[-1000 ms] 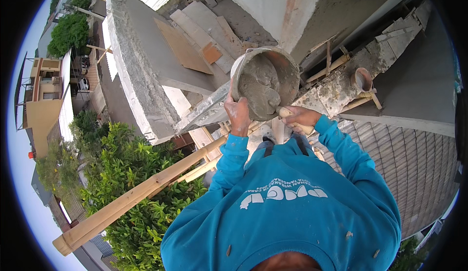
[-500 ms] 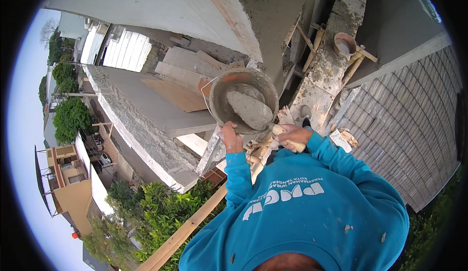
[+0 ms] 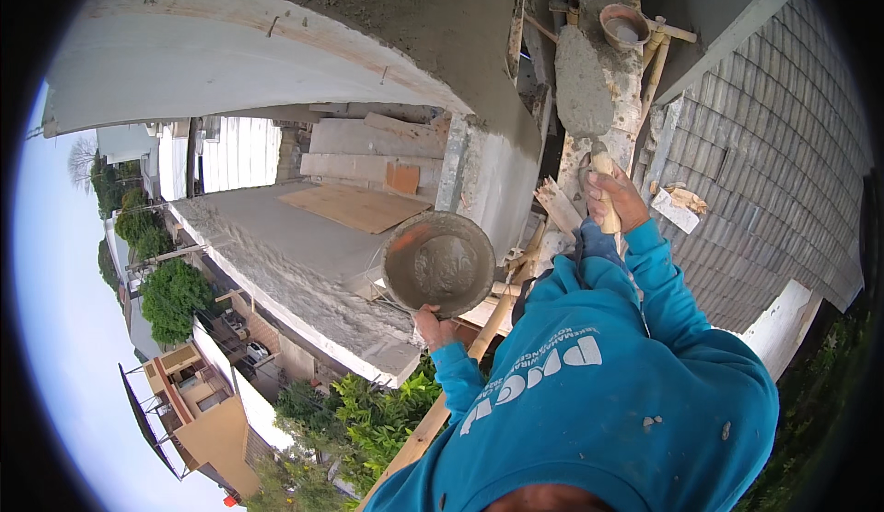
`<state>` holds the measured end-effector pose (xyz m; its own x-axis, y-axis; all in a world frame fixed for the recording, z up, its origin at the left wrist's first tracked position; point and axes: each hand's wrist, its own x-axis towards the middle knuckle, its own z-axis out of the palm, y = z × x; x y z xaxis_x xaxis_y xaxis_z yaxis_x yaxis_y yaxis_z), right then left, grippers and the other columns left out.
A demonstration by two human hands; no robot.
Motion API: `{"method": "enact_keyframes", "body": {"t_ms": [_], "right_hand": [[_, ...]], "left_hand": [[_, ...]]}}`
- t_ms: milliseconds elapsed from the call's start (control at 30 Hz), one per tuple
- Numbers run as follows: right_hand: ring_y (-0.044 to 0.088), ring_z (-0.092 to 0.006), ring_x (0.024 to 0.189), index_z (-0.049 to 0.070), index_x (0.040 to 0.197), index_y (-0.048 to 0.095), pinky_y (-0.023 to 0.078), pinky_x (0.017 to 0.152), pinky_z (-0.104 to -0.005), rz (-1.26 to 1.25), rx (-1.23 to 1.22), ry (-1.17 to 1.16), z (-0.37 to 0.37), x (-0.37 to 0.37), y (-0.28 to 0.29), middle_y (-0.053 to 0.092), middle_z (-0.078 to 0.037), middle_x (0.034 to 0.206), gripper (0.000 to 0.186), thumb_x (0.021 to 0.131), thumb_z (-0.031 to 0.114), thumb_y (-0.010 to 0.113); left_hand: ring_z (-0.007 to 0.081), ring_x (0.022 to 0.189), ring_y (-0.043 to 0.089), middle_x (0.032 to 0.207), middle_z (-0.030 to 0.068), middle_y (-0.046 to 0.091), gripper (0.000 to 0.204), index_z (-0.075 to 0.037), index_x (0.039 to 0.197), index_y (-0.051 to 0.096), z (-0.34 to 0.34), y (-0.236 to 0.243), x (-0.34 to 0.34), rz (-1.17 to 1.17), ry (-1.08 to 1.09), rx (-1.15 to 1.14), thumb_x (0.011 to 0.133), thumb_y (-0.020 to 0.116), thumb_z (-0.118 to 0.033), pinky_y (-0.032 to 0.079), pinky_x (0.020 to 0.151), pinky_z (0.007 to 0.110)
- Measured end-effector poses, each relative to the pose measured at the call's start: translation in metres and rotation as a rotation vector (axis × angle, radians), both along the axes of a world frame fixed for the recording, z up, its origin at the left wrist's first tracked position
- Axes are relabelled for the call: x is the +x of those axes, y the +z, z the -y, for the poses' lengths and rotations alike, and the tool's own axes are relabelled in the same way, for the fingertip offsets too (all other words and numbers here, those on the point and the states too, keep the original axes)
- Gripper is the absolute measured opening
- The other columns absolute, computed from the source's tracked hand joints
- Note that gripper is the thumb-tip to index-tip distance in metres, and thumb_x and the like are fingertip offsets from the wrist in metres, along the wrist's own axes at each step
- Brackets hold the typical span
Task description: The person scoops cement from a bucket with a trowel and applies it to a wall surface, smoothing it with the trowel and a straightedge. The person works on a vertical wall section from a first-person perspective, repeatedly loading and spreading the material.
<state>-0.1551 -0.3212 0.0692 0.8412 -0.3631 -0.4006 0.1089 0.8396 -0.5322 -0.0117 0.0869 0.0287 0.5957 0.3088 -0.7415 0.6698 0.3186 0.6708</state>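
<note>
My left hand (image 3: 433,326) grips the near rim of a round mortar-smeared bucket (image 3: 478,275), which is tilted so that its inside faces me. Wet grey mortar (image 3: 446,265) lies at its bottom. To the right, my right hand (image 3: 622,201) is closed round the pale wooden handle of a trowel (image 3: 603,169). A long heap of grey mortar (image 3: 583,88) covers its blade, hiding most of the metal. The loaded blade is over a mortar-splattered plank walkway, apart from the bucket.
A small reddish tub (image 3: 608,29) stands on the plank walkway (image 3: 626,79), beside bamboo poles (image 3: 656,75). Grey roof tiles (image 3: 737,171) slope away at right. At left, a rough concrete ledge (image 3: 295,305) drops off toward trees and houses below. Plastered walls (image 3: 276,52) rise ahead.
My right hand has lifted the mortar-laden trowel out of the bucket and carried it away and to the right. The bucket, still in my left hand, sits slightly lower in view.
</note>
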Motion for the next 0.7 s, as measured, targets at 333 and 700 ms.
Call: {"method": "enact_keyframes", "body": {"t_ms": [333, 700], "right_hand": [[0.056, -0.0194, 0.055, 0.004, 0.113, 0.045, 0.046, 0.047, -0.0325, -0.510, -0.394, -0.795, 0.050, 0.042, -0.135, 0.055, -0.008, 0.082, 0.036, 0.083, 0.010, 0.064], [0.063, -0.0457, 0.095, 0.005, 0.123, 0.042, 0.051, 0.084, -0.0467, -0.502, -0.916, -0.281, 0.001, 0.319, -0.229, 0.065, -0.026, 0.101, 0.049, 0.081, 0.015, 0.065]], "left_hand": [[0.0258, 0.087, 0.051, 0.095, 0.0082, 0.053, 0.020, -0.002, 0.082, 0.049, -0.099, 0.013, -0.094, -0.014, 0.148, 0.188, 0.063, 0.053, 0.001, 0.045, 0.085, 0.036], [0.0259, 0.083, 0.057, 0.090, 0.0080, 0.061, 0.025, -0.003, 0.085, 0.057, -0.101, -0.004, -0.136, -0.137, 0.347, 0.042, 0.062, 0.049, 0.006, 0.050, 0.081, 0.041]]}}
